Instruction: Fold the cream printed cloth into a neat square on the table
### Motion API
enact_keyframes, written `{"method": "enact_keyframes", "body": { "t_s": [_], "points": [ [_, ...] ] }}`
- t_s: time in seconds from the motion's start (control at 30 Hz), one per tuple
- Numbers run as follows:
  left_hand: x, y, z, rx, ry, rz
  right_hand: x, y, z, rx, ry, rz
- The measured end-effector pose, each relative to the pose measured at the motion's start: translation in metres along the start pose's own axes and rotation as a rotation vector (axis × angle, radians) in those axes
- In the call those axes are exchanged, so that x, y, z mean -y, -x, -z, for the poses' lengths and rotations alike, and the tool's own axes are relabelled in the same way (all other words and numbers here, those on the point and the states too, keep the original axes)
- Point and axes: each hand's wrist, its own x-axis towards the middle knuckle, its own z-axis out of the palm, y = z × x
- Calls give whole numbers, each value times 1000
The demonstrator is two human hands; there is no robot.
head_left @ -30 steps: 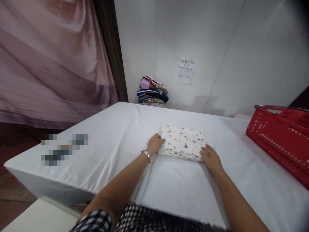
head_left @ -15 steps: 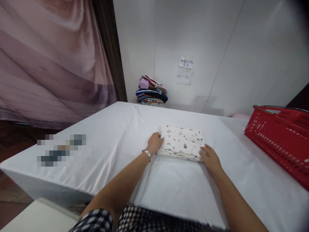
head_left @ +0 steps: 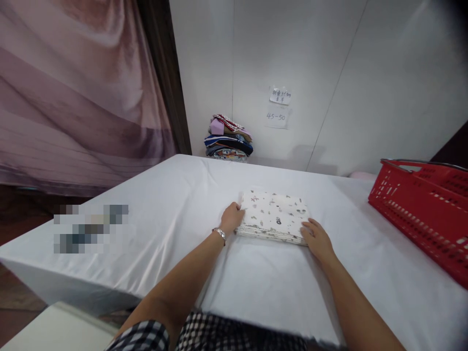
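Gripping the folded cloth point(head_left: 275, 216) mid-table, your left hand point(head_left: 232, 218) clasps its left edge, your right hand point(head_left: 317, 239) its near-right corner; smooth white tablecloth point(head_left: 175, 214) lies open left, red basket point(head_left: 420, 204) right.

This looks like a plain workroom for sorting or folding textiles, perhaps a laundry or a garment data-collection room rather than a home. A wide table point(head_left: 171, 214) draped in white sheet fills the space, set against bare white wall panels point(head_left: 310, 58). A red basket point(head_left: 420, 204) of the shop kind sits on it. Clothes point(head_left: 228, 139) are stacked at the far edge, and paper notes point(head_left: 278, 105), one reading "45-50", are stuck on the wall. A pink curtain point(head_left: 73, 87) hangs beside.
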Motion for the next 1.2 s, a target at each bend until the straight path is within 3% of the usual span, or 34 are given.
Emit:
{"method": "enact_keyframes", "body": {
  "t_s": [0.3,0.37,0.47,0.53,0.6,0.67,0.73,1.03,1.2],
  "points": [
    [-7,8,13,-7,-49,-70,3,1,3,-15,97,56],
    [-14,17,17,-48,-55,-189,10,3,5,-58,149,110],
    [-18,34,16,-84,-107,-532,23,7,8,-96,169,235],
    [-13,43,11,-31,-192,-720,32,11,9,-3,172,307],
    [-2,49,4,49,-290,-805,40,14,10,157,202,338],
    [9,51,-2,72,-351,-832,46,16,10,274,236,326],
    [16,50,-7,57,-377,-834,50,17,11,306,252,301],
    [21,45,-10,10,-413,-884,41,31,16,223,309,260],
    [17,48,-7,-79,-437,-947,41,39,21,225,306,233]
  ]
}}
